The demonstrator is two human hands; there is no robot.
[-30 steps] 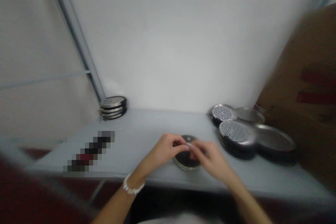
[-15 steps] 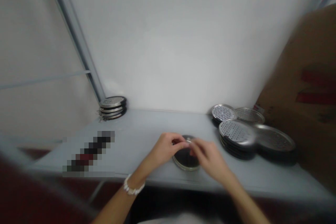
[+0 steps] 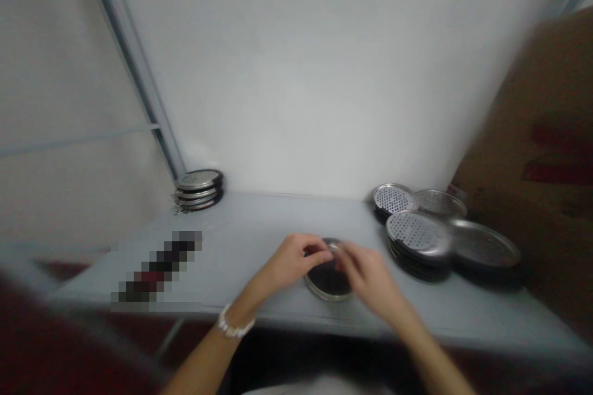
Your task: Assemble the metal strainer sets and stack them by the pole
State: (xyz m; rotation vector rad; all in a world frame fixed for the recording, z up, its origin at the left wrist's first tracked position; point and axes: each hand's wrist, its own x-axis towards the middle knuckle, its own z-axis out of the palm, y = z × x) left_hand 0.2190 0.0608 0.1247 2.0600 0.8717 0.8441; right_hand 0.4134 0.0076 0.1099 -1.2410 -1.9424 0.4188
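Close to the table's front edge lies a dark round piece with a pale shiny rim (image 3: 328,287), partly covered by my hands. Above it, my left hand (image 3: 296,257), with a white beaded bracelet (image 3: 235,324) on the wrist, is closed in a pinch of thumb and fingers. Facing it, my right hand (image 3: 368,268) is also closed, its fingertips meeting those of the left and slightly blurred. Something small and shiny shows at the fingertips, too small and blurred to name.
A stack of round perforated metal plates (image 3: 200,180) stands at the back left of the grey table (image 3: 259,216). More stacked perforated discs (image 3: 417,234) and a larger round plate (image 3: 486,247) sit at the right. Beyond them rises a brown cardboard box (image 3: 523,136). A pixelated patch (image 3: 157,268) lies left.
Both hands keep nearly the same place over the dark round piece. My right fingers shift very slightly at the fingertips; the stacks stay put.
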